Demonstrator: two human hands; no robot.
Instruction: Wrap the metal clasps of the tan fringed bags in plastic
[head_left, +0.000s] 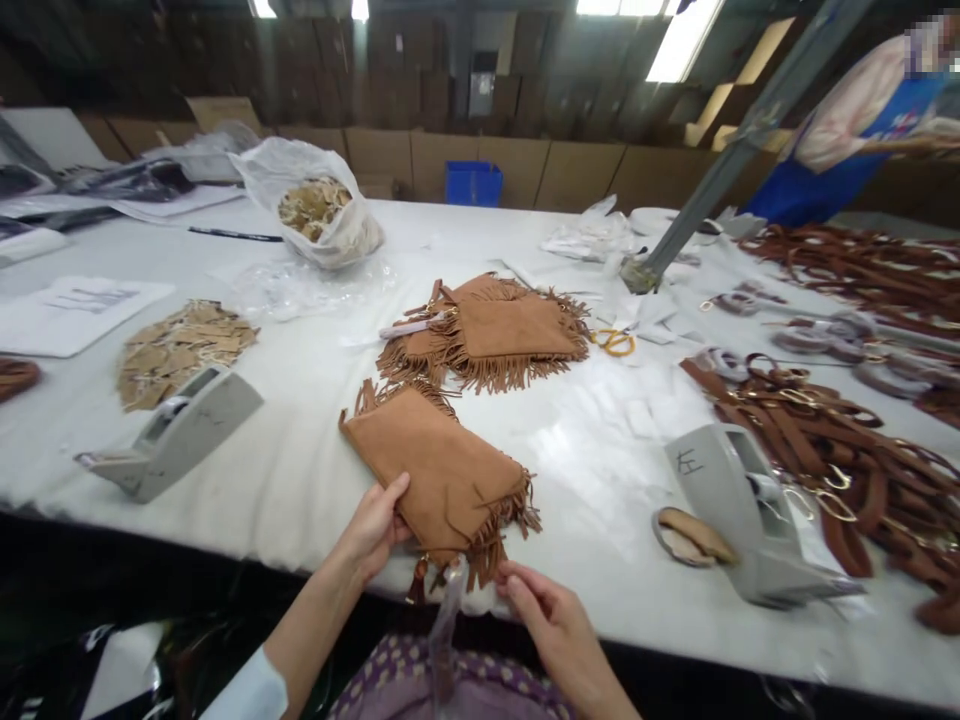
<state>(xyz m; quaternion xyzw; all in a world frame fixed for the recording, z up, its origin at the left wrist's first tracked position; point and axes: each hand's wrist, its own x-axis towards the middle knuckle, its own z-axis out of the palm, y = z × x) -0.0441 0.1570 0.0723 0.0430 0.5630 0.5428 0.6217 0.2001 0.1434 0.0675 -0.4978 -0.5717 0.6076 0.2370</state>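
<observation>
"Where is the fringed pouch (442,460)?"

"Slanted, just beyond the left hand (380,527), which grips its near side with the thumb on top. Stacked pouches (517,325) lie farther ahead of both hands."

"And the right hand (555,612)?"

"Just beside the fringe (517,508), its fingertips close together; I can't tell whether they pinch a strand."

"Which step is this?"

"Handling the fringe, I judge; the next move seems to call for a steady left grip and light right fingertips."

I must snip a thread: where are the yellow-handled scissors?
In the head view, the yellow-handled scissors lie right of centre, beside the piled brown fringed pouches, beyond the tan fringed pouch in the left hand.
</observation>
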